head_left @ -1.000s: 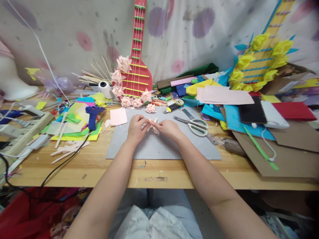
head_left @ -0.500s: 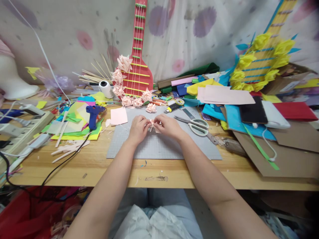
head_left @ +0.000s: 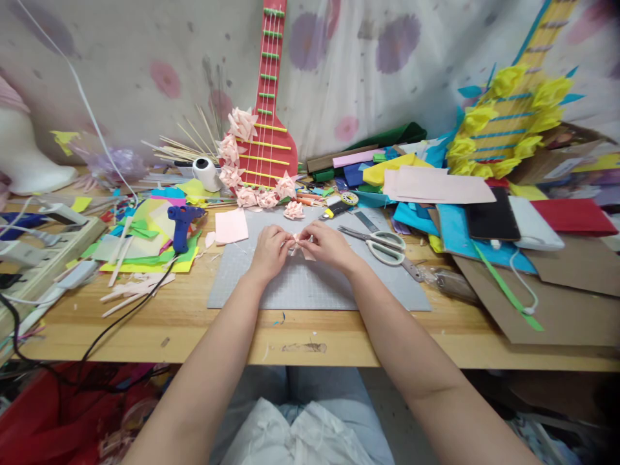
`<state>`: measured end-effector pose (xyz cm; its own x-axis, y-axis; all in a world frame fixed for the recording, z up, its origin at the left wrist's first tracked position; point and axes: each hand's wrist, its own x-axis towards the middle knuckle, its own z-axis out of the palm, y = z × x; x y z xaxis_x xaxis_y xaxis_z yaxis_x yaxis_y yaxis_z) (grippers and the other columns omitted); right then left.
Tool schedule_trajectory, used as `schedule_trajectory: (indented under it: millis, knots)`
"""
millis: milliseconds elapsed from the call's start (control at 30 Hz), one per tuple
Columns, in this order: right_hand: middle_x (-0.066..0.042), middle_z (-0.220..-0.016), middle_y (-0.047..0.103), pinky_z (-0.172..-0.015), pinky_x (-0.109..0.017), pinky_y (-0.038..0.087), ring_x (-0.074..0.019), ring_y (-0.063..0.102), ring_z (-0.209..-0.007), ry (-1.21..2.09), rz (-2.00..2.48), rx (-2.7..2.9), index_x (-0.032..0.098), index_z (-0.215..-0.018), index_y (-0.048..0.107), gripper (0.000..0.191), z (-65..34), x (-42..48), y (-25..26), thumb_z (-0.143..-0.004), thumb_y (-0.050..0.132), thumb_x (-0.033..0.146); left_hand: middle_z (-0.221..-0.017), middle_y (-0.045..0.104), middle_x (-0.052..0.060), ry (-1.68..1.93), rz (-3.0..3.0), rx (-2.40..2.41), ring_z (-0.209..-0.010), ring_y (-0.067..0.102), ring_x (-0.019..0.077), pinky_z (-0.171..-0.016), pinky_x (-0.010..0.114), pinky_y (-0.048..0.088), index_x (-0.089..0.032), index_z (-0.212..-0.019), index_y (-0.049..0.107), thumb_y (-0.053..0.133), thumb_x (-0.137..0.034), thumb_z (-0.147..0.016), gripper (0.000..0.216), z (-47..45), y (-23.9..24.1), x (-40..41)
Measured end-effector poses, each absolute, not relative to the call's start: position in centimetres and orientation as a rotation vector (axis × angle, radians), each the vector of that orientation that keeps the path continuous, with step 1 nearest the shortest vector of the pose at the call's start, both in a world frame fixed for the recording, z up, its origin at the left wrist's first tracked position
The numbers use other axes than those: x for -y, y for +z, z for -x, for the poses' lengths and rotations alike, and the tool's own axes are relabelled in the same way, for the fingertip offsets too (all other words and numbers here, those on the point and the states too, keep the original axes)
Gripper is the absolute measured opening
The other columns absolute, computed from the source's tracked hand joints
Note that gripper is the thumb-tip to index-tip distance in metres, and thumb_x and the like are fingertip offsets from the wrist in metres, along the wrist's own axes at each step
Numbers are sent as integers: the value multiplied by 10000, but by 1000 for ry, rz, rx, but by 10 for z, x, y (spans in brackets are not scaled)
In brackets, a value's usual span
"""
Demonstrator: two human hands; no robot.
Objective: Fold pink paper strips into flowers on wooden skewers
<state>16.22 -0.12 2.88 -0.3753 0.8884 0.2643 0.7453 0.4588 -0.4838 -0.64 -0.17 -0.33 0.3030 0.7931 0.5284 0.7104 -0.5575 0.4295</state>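
Note:
Over the grey cutting mat my left hand and my right hand meet, both pinched on a small pale pink paper flower. Most of the flower is hidden by my fingers; only a few folded points show. A finished pink paper flower lies on the mat's far edge. A pink paper square sits at the mat's far left corner. White-handled scissors lie just right of my right hand.
A red cardboard guitar ringed with pink flowers leans on the wall behind. A blue glue gun rests on coloured paper at left, its black cord trailing off the table's edge. Stacked coloured sheets, a black phone and brown cardboard fill the right.
My right hand has moved left toward my left hand, closing the gap, so the pink flower is now more covered by fingers. The rest of the table is unchanged.

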Motion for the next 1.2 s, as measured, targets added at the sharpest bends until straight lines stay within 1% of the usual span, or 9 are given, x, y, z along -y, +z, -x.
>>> schedule_trajectory:
  millis: [167,367,600,667,733,833,1033,1200]
  knots:
    - [-14,-873,558,-615,-220,319,-103,481,-704,426,1354,2222,201,-804,590,164,-162,2,30,-771,506,338,-792,510,53,1096,-2454,-1421,-814,448,173,-749,326,348,-178,-780,581,403,-323,-831,236,5,-4,1]
    - [-6,-865,554,-628,-219,330,-102,485,-709,410,1342,2222,206,-797,588,158,-161,2,28,-776,501,336,-786,517,57,1122,-2446,-1463,-804,443,177,-739,330,344,-173,-762,585,382,-333,-838,270,4,-5,1]
    - [-21,-849,548,-690,-230,345,-121,493,-777,386,1329,2228,192,-774,576,125,-161,0,28,-784,488,281,-786,518,53,1135,-2371,-1471,-806,453,169,-758,330,346,-177,-781,605,343,-322,-854,308,3,-2,3]
    - [-25,-849,545,-690,-232,348,-123,493,-779,389,1322,2229,188,-775,573,126,-162,-1,28,-787,481,273,-803,519,50,1175,-2337,-1439,-819,460,163,-772,324,351,-179,-813,605,374,-311,-844,268,3,-1,4]
    - [-27,-844,542,-691,-233,351,-124,493,-778,394,1298,2233,184,-771,570,133,-164,-2,28,-790,473,273,-808,516,42,1221,-2292,-1412,-820,464,158,-769,311,361,-178,-826,596,444,-298,-812,194,2,0,5]
    - [-32,-836,537,-697,-237,354,-127,492,-780,406,1261,2241,178,-760,564,151,-164,-2,29,-799,453,273,-791,515,33,1253,-2233,-1389,-811,466,154,-751,296,371,-176,-791,577,493,-261,-780,120,2,-1,6]
    - [-30,-847,538,-661,-235,352,-125,482,-747,405,1275,2234,185,-821,553,145,-162,2,32,-799,442,276,-767,519,34,1272,-2209,-1382,-804,469,158,-743,294,369,-175,-733,559,471,-234,-789,120,3,-2,3]
    - [-22,-854,538,-656,-232,348,-118,480,-732,402,1285,2249,193,-790,562,156,-162,3,31,-798,454,305,-757,521,33,1265,-2218,-1372,-795,471,157,-737,291,367,-173,-725,565,477,-248,-788,133,4,-4,0]
